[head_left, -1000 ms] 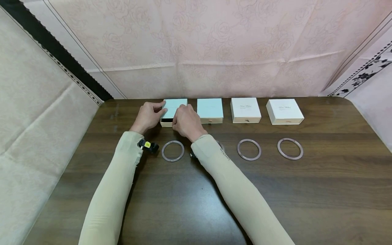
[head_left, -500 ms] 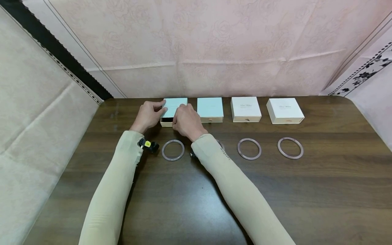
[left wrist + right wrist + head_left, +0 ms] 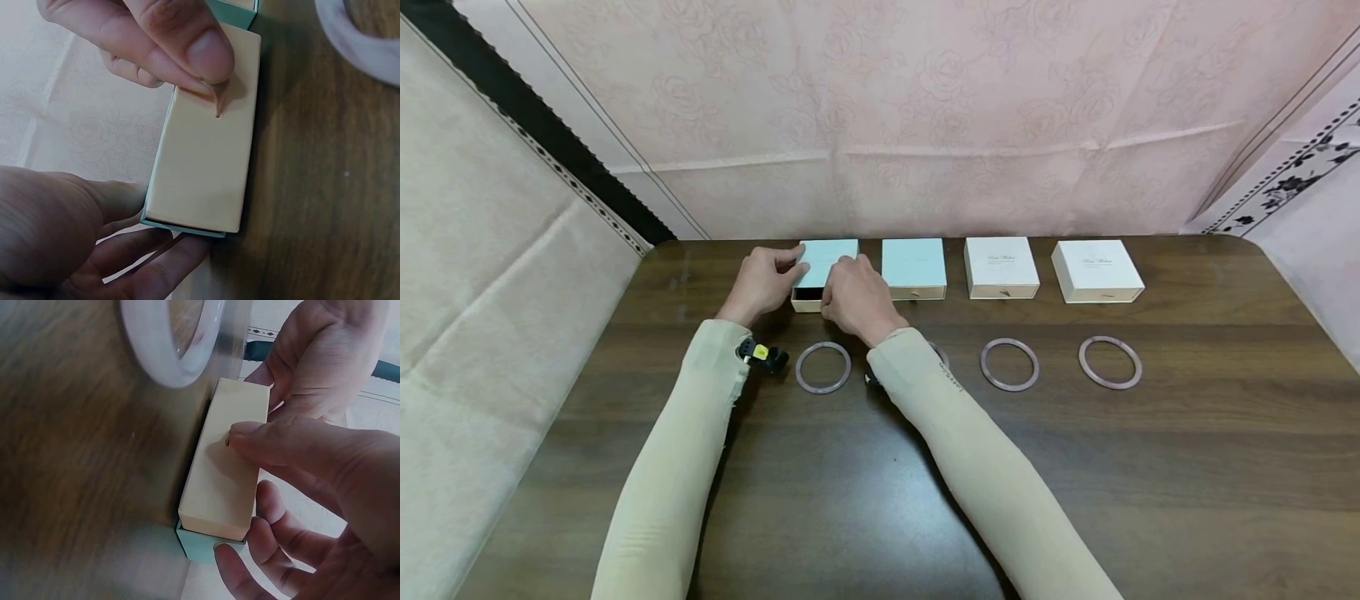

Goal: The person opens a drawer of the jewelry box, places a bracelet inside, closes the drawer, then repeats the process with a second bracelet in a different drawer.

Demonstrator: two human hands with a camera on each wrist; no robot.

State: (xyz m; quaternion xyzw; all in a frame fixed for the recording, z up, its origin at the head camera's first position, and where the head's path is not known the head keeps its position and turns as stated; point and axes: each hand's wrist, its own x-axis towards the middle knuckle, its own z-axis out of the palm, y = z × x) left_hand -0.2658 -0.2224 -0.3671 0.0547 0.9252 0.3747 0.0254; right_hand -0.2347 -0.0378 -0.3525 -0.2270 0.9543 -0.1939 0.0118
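The leftmost turquoise drawer box (image 3: pixel 827 252) stands at the back of the table, its cream drawer (image 3: pixel 200 169) pulled a little way out. My left hand (image 3: pixel 762 287) grips the box's left side, thumb on the top edge and fingers around the side. With thumb and forefinger, my right hand (image 3: pixel 859 302) pinches the small brown ribbon tab (image 3: pixel 218 103) on the drawer front. A dark gap shows behind the drawer front in the head view. A pale lilac bangle (image 3: pixel 800 371) lies on the table just in front of this box.
A second turquoise box (image 3: pixel 913 262) and two white boxes, one at the middle right (image 3: pixel 1002 265) and one farther right (image 3: pixel 1097 267), continue the row. Pale bangles lie before them: one partly behind my right sleeve (image 3: pixel 942 356), another bangle (image 3: pixel 985 367) and the rightmost bangle (image 3: pixel 1083 360).
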